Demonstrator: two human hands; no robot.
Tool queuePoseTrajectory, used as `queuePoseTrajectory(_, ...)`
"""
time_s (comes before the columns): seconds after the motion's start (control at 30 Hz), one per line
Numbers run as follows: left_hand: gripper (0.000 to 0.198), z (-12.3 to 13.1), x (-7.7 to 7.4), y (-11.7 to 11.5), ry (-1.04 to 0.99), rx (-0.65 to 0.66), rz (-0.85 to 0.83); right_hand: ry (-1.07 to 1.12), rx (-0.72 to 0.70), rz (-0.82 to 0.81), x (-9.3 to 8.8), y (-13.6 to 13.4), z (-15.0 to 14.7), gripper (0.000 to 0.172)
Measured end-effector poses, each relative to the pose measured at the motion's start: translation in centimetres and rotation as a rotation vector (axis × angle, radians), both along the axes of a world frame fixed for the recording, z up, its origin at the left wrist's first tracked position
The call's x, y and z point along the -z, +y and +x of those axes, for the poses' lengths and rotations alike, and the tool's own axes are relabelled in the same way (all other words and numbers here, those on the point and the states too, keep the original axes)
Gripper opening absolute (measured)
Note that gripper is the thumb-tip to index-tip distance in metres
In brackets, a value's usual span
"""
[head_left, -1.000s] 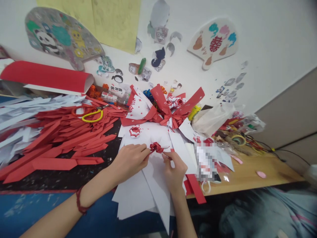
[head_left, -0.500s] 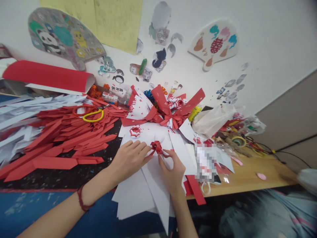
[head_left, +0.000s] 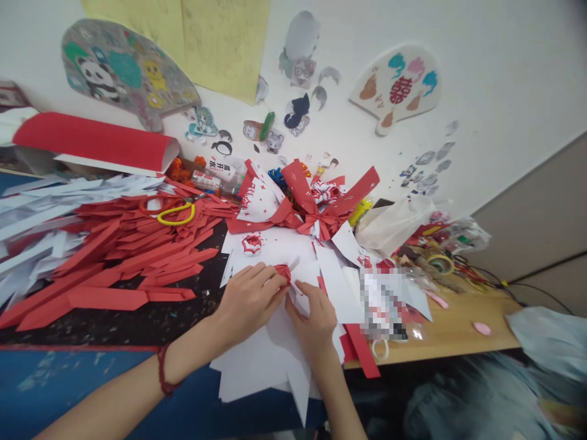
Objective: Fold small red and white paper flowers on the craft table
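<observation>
Over the white sheets, my left hand [head_left: 247,298] has its fingers closed round a small folded red paper flower [head_left: 283,273]. White paper [head_left: 297,287] sticks out of the flower's right side, where the thumb and fingertips of my right hand [head_left: 314,318] pinch it. The fingers partly hide the flower. A long white paper piece [head_left: 298,382] runs down below my right hand to a point past the table edge. Just beyond my left hand, a red-and-white paper flower [head_left: 251,244] lies on the white paper sheets [head_left: 247,370].
To the left lie piles of red paper strips [head_left: 137,256] and white paper strips [head_left: 32,214], with yellow-handled scissors [head_left: 177,214] on top. Red-and-white wrapped bouquets [head_left: 316,205] stand at the back. A plastic bag [head_left: 394,226] and a tape roll [head_left: 441,264] are at right.
My left fingers have closed further over the red flower, which has turned and is more covered. My right hand has shifted slightly left and now pinches the white part. The camera view has moved a little.
</observation>
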State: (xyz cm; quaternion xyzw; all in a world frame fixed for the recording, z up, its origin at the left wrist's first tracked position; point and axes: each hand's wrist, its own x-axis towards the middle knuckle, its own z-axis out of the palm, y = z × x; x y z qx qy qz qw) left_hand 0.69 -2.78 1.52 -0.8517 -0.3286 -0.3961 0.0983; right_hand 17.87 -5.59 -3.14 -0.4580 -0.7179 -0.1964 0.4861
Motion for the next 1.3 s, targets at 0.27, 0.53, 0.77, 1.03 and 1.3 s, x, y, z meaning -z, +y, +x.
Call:
queuePoseTrajectory(0.27, 0.014, 0.0, 0.3, 0.0, 0.024, 0.008, -0.039, 0.044, 0.015, 0.052, 0.2, 0.0, -0.1, 0.045)
queuePoseTrajectory(0.53, 0.016, 0.1, 0.2, 0.0, -0.059, 0.009, -0.141, -0.127, -0.050, 0.020, -0.3, -0.1, 0.0, 0.022)
queuePoseTrajectory(0.77, 0.021, 0.4, 0.4, -0.4, -0.292, -0.084, -0.349, -0.170, -0.011, 0.048, -0.3, -0.4, -0.5, 0.018)
queuePoseTrajectory(1.03, 0.023, 0.3, 0.1, 0.1, -0.337, -0.127, -0.521, -0.112, -0.027, -0.008, -0.1, -0.1, -0.5, 0.018)
queuePoseTrajectory(1.3, 0.015, -0.9, -0.1, 0.7, 0.052, 0.145, -0.218, 0.374, 0.029, -0.308, -0.8, 0.1, 0.1, 0.009)
